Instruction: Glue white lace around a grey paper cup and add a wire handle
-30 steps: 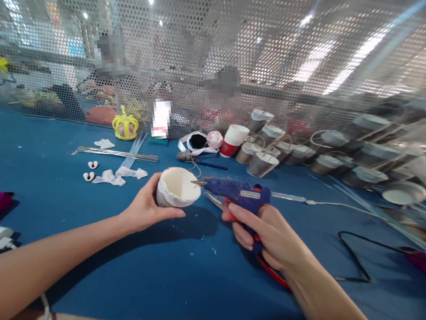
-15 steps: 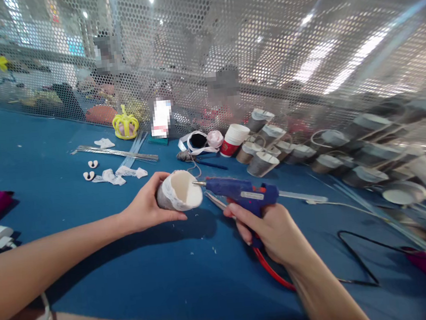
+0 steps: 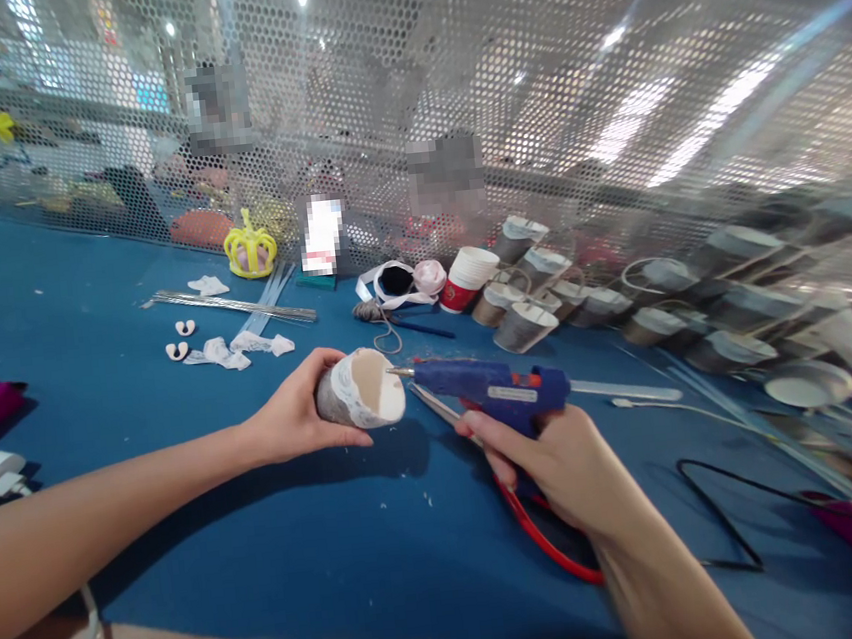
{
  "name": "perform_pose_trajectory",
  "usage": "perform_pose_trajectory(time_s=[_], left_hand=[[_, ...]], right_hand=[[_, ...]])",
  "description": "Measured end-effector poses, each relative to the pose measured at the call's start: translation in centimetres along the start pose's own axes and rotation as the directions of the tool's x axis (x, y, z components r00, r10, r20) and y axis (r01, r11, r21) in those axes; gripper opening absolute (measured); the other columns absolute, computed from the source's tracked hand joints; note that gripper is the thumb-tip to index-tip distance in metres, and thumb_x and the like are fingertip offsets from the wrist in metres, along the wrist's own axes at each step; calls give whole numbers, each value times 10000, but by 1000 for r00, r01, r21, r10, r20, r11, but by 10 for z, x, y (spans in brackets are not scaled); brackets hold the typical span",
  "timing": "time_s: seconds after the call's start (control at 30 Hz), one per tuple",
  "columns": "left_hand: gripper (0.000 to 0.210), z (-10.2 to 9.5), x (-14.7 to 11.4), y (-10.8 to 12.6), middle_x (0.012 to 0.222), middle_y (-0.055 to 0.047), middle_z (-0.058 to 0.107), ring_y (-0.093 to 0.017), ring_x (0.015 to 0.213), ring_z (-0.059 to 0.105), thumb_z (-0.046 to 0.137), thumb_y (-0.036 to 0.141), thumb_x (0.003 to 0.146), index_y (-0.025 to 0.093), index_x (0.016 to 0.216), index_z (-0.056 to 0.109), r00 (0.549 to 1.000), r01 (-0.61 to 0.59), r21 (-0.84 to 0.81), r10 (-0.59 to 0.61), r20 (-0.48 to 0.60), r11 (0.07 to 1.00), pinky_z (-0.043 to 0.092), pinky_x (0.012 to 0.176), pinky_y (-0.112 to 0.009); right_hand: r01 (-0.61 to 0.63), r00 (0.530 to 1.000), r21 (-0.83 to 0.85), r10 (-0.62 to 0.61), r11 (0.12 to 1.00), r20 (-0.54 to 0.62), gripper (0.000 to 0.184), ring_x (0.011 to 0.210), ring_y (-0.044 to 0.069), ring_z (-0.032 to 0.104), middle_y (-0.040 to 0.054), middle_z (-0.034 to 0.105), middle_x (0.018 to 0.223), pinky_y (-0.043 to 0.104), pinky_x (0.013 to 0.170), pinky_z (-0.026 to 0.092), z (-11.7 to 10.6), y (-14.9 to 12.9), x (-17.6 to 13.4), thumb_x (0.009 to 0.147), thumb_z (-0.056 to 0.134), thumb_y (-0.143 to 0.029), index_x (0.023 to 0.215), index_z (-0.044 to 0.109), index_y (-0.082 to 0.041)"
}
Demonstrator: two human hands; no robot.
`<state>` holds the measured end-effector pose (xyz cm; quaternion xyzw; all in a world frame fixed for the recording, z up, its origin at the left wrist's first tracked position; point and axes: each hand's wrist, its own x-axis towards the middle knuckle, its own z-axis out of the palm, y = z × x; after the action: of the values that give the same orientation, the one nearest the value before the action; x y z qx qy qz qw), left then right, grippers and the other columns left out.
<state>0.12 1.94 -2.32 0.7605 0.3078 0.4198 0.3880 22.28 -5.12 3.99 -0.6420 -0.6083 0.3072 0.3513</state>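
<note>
My left hand (image 3: 300, 412) is wrapped round a grey paper cup (image 3: 339, 393) with white lace at its rim. The cup is tilted, its white mouth facing right. In my right hand (image 3: 540, 449) is a blue hot glue gun (image 3: 492, 381), a clear glue stick poking out of its back. Its metal nozzle points left, at the edge of the cup's mouth; whether it touches cannot be made out. Red-handled scissors (image 3: 542, 539) lie beneath my right hand, partly hidden by it.
Behind stand a yellow crown-like piece (image 3: 251, 251), stacked white cups (image 3: 473, 267) and several grey wrapped cups (image 3: 524, 326). Lace scraps (image 3: 219, 353) and thin wires (image 3: 236, 306) lie left of centre. A perforated metal screen (image 3: 374, 93) borders the blue table (image 3: 306, 562). A black cable (image 3: 715, 508) lies at right.
My right hand and the glue gun have shifted slightly right and down, baring more of the scissors. The cup in my left hand has turned and dipped a little.
</note>
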Motion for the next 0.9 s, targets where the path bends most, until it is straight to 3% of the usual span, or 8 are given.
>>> perform_pose_trajectory(time_s=[0.1,0.33,0.57,0.9], left_hand=[[650,0,0,2,1007,-56,509,-204,928,508,748,346,520,185,1029,378,999,-13,-27,14,36,1000,424,811,-343],[633,-2,0,0,1004,-49,506,-199,931,507,744,337,533,192,1028,377,1000,-13,-10,13,8,1000,433,816,-350],[643,-1,-1,1,1009,-55,507,-197,930,516,752,305,524,195,1035,378,995,-49,-53,53,78,997,442,809,-347],[629,0,2,-3,970,-49,521,-196,894,521,753,348,510,189,997,389,995,-23,68,29,-93,997,444,782,-359]], right_hand=[[-16,1000,-28,15,999,-15,297,393,115,474,-26,494,366,239,470,420,0,-1,2,689,584,-456,613,610,-170],[-49,992,-112,61,992,106,304,393,121,485,-13,499,363,244,471,413,-8,-2,2,698,576,-446,562,589,-175],[-9,991,18,6,1000,132,308,361,97,410,-44,440,339,232,433,350,-8,5,5,732,545,-456,658,606,-163],[-81,987,-105,95,991,133,330,390,119,483,-12,493,352,238,468,407,-8,-3,2,702,569,-458,522,564,-182]])
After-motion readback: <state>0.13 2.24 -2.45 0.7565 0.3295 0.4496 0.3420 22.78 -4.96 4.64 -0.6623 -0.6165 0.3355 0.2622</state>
